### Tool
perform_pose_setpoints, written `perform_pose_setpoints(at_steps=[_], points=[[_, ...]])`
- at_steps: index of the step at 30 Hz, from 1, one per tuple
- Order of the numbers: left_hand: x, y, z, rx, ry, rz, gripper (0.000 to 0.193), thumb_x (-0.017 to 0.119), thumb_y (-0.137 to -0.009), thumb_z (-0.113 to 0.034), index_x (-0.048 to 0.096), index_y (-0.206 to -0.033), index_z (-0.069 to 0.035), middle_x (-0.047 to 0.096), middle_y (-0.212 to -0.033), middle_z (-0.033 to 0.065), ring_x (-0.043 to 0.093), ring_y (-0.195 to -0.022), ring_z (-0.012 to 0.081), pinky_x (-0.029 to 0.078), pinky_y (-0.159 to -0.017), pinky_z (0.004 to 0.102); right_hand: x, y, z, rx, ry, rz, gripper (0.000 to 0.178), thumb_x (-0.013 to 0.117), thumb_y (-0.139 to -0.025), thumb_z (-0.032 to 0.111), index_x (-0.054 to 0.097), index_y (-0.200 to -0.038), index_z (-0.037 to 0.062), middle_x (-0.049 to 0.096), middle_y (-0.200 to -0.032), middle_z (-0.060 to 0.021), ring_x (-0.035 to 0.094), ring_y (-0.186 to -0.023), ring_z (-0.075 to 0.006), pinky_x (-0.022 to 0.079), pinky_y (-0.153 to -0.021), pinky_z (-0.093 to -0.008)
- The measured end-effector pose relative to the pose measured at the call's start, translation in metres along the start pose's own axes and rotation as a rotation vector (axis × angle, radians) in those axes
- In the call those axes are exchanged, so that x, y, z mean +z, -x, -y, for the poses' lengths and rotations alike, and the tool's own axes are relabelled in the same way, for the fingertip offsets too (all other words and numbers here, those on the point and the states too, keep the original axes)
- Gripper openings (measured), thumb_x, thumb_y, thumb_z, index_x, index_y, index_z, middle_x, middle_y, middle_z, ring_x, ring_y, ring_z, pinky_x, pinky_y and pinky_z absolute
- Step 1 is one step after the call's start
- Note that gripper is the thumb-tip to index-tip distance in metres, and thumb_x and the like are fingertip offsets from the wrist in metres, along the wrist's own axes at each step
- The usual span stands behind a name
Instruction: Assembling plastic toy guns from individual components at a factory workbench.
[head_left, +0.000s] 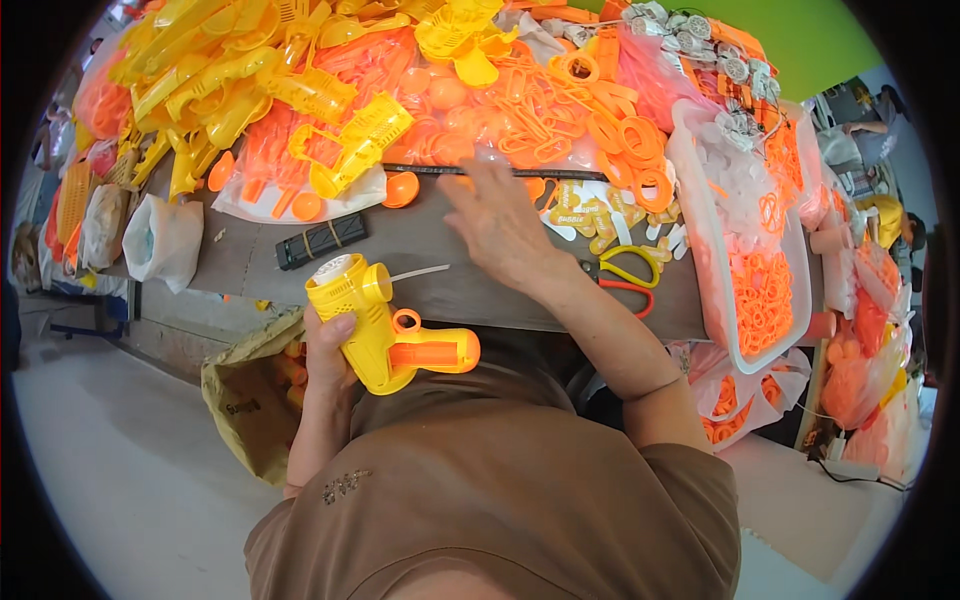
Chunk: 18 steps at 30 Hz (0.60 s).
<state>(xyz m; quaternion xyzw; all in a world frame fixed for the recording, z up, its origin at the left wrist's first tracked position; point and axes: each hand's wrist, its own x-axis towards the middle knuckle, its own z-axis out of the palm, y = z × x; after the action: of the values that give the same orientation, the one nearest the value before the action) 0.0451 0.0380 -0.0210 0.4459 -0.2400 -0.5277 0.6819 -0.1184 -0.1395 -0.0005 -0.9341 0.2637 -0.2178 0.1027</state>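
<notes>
My left hand [328, 345] is wrapped round a yellow toy gun [370, 325] with an orange piece in its handle, an orange ring trigger and a white-grey round part at its top end. A thin whitish tube [420, 271] sticks out from its side. My right hand [505, 225] reaches over the grey table with fingers apart, holding nothing that I can see. Past its fingertips lie a dark bar [420, 169] and orange parts. An orange cup-shaped piece [402, 189] lies to its left, and yellow-printed stickers [590, 210] to its right.
Yellow gun shells [215, 75] and orange parts [540, 110] heap up at the back. Scissors [625, 267] and a dark block with a rubber band [322, 241] lie on the table [240, 262]. A white bin [715, 310] of orange rings stands right; a sack [245, 410] is below left.
</notes>
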Motion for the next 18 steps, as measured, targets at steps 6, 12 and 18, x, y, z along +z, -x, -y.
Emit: perform_pose_setpoints(at_steps=[6, 12, 18], points=[[0.007, -0.005, 0.004, -0.032, 0.019, 0.049, 0.071, 0.065, -0.067, -0.03, 0.04, -0.126, 0.002, 0.059, -0.101, 0.0198, 0.061, -0.088, 0.025, 0.054, -0.073, 0.0349, -0.001, 0.009, -0.023, 0.078, 0.064, 0.007, 0.044, 0.067, -0.076, 0.016, 0.051, -0.115, 0.0046, 0.047, -0.117, -0.0173, 0.046, -0.109, -0.0338, 0.04, -0.088, -0.0433], [0.001, -0.008, 0.008, -0.025, 0.046, 0.08, 0.071, 0.066, -0.069, -0.029, 0.039, -0.127, 0.001, 0.058, -0.104, 0.0195, 0.06, -0.091, 0.0257, 0.054, -0.075, 0.0362, -0.009, 0.021, -0.018, 0.016, -0.009, 0.029, 0.042, 0.065, -0.078, 0.014, 0.05, -0.115, 0.0017, 0.046, -0.12, -0.0195, 0.046, -0.111, -0.0352, 0.04, -0.092, -0.0429], [0.011, -0.011, 0.008, -0.017, 0.061, 0.025, 0.068, 0.065, -0.068, -0.028, 0.041, -0.123, 0.003, 0.059, -0.101, 0.0175, 0.062, -0.086, 0.0249, 0.053, -0.075, 0.0345, -0.045, 0.053, -0.021, 0.078, -0.116, 0.002, 0.033, 0.064, -0.079, 0.012, 0.054, -0.108, 0.0003, 0.052, -0.113, -0.0174, 0.049, -0.106, -0.0331, 0.041, -0.089, -0.0409]])
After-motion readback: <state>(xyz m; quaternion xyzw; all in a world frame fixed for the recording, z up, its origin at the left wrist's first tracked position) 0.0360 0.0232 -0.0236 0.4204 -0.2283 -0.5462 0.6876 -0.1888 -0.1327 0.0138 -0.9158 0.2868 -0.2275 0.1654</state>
